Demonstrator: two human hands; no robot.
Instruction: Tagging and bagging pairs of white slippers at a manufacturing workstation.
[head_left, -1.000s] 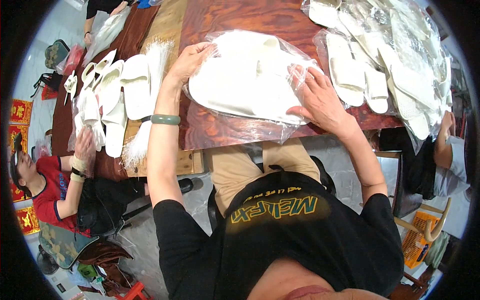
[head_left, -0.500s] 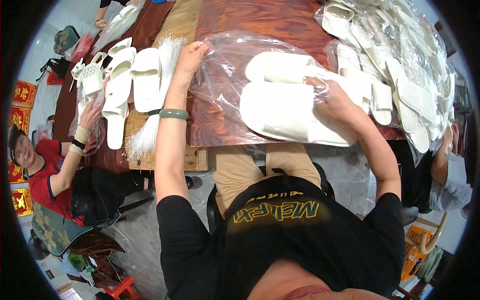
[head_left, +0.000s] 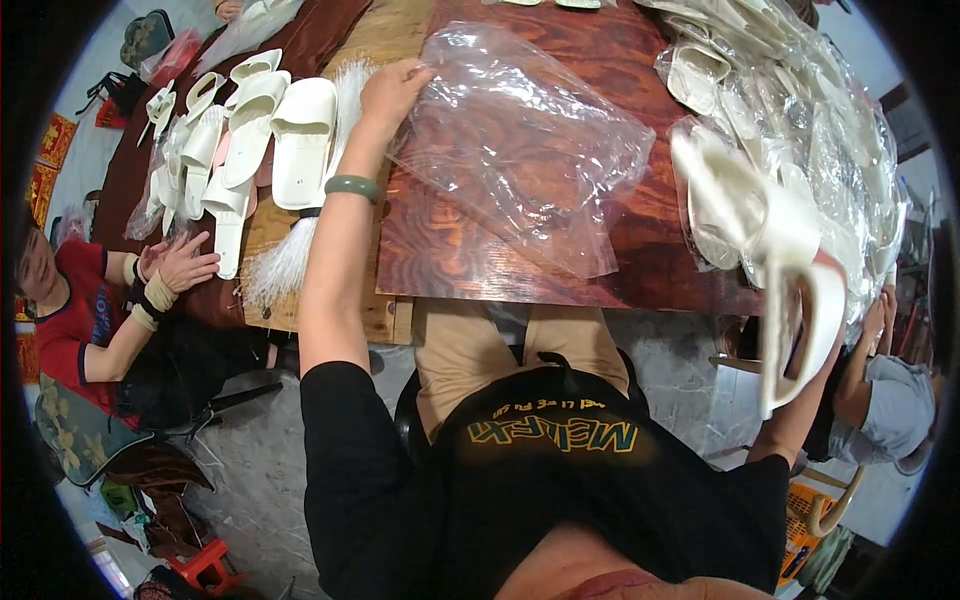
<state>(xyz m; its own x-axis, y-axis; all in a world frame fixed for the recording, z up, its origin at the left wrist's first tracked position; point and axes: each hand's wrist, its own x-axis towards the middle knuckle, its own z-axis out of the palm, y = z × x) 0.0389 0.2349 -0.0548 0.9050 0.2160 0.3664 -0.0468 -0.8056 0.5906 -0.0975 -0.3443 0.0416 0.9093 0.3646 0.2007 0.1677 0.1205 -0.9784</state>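
My left hand (head_left: 393,90), with a green bangle on its wrist, grips the near-left corner of an empty clear plastic bag (head_left: 525,155). The bag lies flat and crumpled on the reddish wooden table (head_left: 470,265). My right hand (head_left: 828,268) is at the table's right edge and mostly hidden behind the pair of white slippers (head_left: 775,250) it holds. The slippers are blurred and tilted, one hanging past the table edge. They are outside the bag and well to its right.
A row of white slippers (head_left: 285,140) and a white fibre bundle (head_left: 290,255) lie on the table's left. Several bagged slippers (head_left: 800,90) are heaped at the right. A person in red reaches a hand (head_left: 185,268) in from the left; another person (head_left: 890,400) sits at the right.
The pair of slippers has come out of the plastic bag, and my right hand has carried it right to the table edge. My left hand stayed on the bag, which now lies empty.
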